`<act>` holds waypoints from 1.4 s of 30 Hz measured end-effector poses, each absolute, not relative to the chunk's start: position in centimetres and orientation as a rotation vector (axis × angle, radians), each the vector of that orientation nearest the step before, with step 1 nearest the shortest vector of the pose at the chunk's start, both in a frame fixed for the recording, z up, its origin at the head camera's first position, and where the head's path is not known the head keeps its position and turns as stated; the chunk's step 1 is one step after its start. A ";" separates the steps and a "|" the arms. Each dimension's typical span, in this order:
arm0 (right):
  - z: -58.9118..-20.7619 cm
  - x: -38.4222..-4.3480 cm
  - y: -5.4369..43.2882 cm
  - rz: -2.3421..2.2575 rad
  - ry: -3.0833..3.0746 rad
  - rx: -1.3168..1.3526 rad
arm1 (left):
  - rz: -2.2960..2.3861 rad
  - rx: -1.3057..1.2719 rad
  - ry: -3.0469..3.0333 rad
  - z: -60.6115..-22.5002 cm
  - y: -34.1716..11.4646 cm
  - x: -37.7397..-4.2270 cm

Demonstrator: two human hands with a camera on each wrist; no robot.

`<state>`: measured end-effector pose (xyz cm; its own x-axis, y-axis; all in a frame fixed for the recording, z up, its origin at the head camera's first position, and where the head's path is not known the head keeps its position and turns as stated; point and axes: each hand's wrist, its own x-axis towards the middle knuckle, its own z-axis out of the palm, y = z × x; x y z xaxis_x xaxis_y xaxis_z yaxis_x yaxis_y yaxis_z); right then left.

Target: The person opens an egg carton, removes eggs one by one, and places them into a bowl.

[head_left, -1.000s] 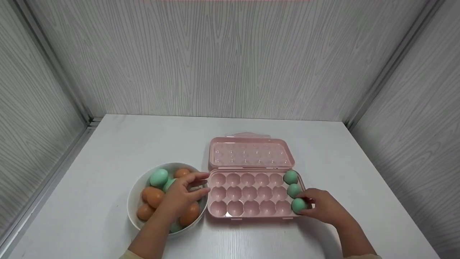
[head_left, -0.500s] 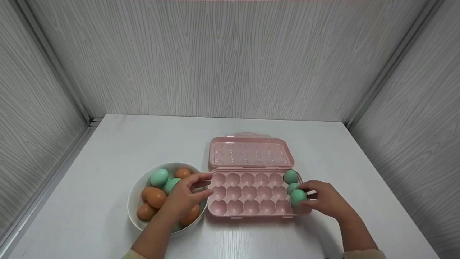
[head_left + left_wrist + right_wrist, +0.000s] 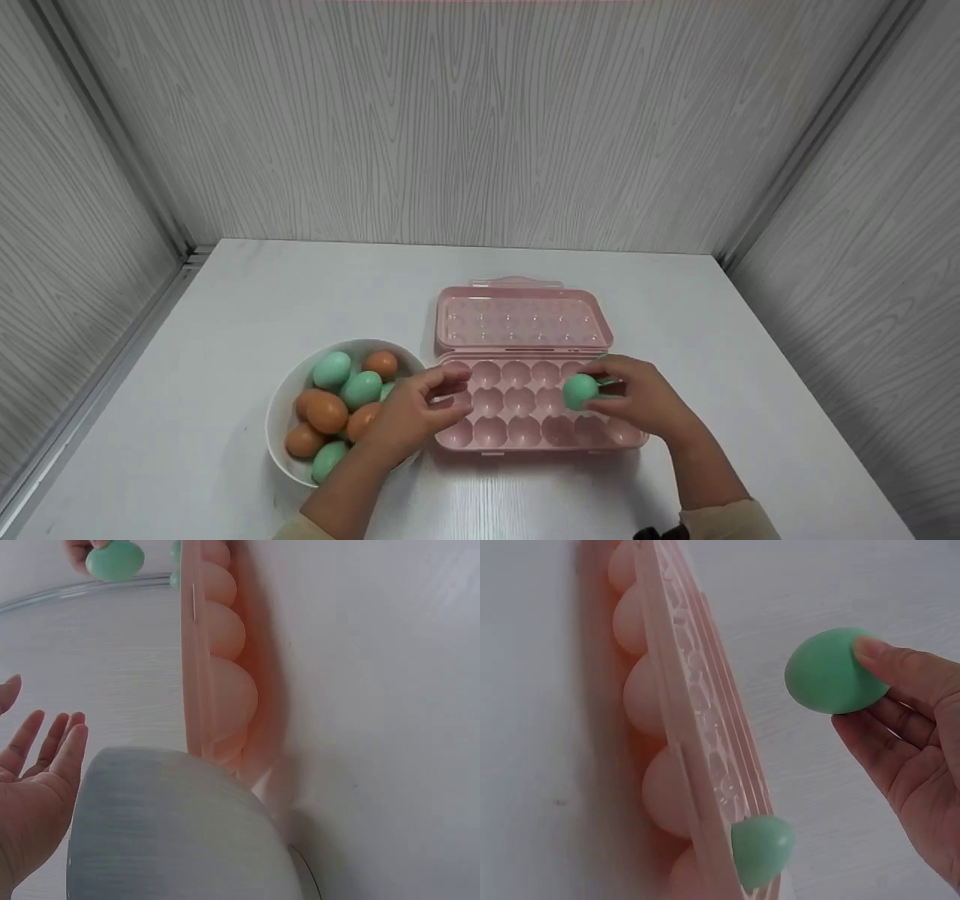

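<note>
My right hand (image 3: pixel 637 394) pinches a green egg (image 3: pixel 580 392) between thumb and fingers, held above the right part of a pink egg tray (image 3: pixel 525 431). In the right wrist view that egg (image 3: pixel 825 675) is clear of the tray, while another green egg (image 3: pixel 763 849) sits in it. The front right cup looks empty; the cups behind it are mostly hidden by my right hand. My left hand (image 3: pixel 409 416) hovers with parted fingers and holds nothing, between the tray's left end and a white bowl (image 3: pixel 281 409) of green and brown eggs.
The tray's lid (image 3: pixel 525 319) lies folded back behind it, with a clear latch flap (image 3: pixel 517 282) at its far edge. The tray stands on a white table (image 3: pixel 360 292), which has grey wood-grain panels (image 3: pixel 480 127) at the back and sides.
My right hand has lifted the green egg out of the front right cup and carried it left and up. My left hand has moved right, from over the bowl to the tray's left end.
</note>
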<state>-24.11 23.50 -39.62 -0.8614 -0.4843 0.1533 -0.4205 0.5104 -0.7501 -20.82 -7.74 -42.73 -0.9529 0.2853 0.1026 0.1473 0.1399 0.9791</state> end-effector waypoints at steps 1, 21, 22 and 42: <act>-39.1 -23.9 22.9 -1.302 2.653 -0.812 | 1.937 0.452 2.295 -42.7 -7.5 -20.8; -39.8 -25.1 15.9 -1.330 2.540 -0.923 | 1.897 0.497 2.356 -43.0 -4.2 -21.1; -39.8 -25.0 15.6 -1.334 2.545 -0.914 | 1.903 0.490 2.362 -42.9 -4.1 -21.0; -39.4 -24.7 13.1 -1.348 2.543 -0.821 | 1.720 0.469 2.629 -42.1 -5.7 -21.0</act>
<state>-24.70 13.09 -39.35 -0.8392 -0.5303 0.1203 -0.3973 0.4469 -0.8015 -21.00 -5.65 -42.14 -0.9558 0.2256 0.1887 0.2633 0.3700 0.8909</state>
